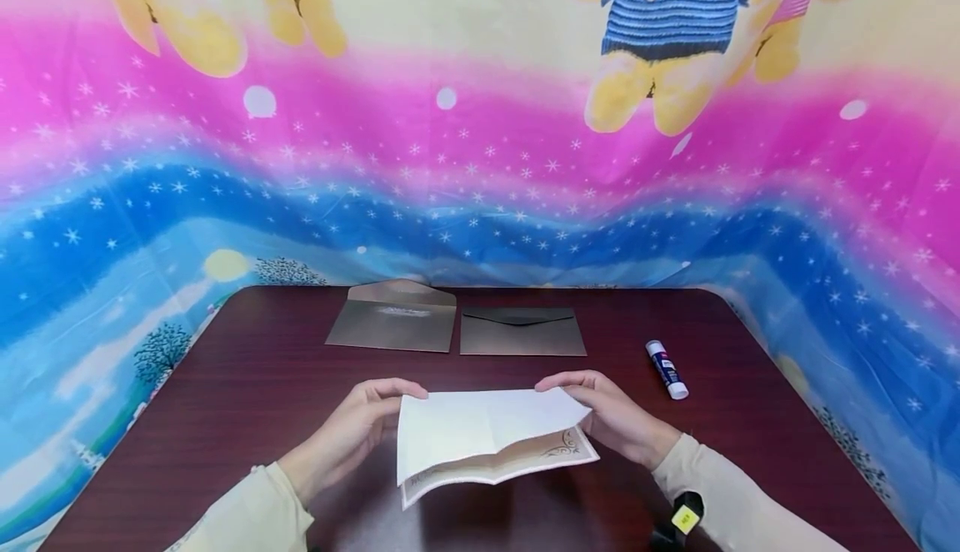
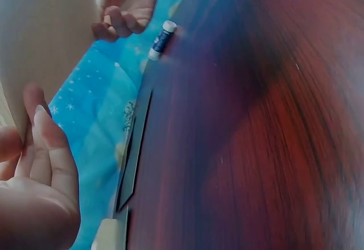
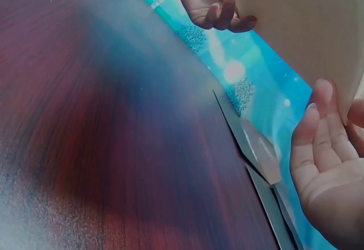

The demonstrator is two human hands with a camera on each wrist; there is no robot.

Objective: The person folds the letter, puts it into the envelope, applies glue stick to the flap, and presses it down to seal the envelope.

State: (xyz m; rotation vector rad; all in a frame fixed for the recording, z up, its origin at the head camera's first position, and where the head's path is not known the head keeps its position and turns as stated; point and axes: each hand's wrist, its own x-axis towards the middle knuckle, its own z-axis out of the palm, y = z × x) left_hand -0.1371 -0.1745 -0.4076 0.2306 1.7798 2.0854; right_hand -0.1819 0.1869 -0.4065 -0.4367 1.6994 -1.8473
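Note:
A folded cream-white sheet of paper (image 1: 465,427), creased down the middle, is held up over the near part of the table. Between its two layers a brown scroll ornament shows at the right corner. My left hand (image 1: 345,435) pinches the sheet's left edge, thumb on top and fingers behind. On the opposite side my right hand (image 1: 618,419) grips the right edge in the same way. From below, the left wrist view shows the paper's plain underside (image 2: 45,34) and the left hand's fingertips (image 2: 41,113) against it.
Two grey-brown envelopes lie at the table's far side: the left envelope (image 1: 393,327) has its flap raised, the right envelope (image 1: 522,339) has its flap folded down. A glue stick (image 1: 666,370) lies right of them on the dark red table (image 1: 247,385). A printed curtain (image 1: 450,185) hangs behind.

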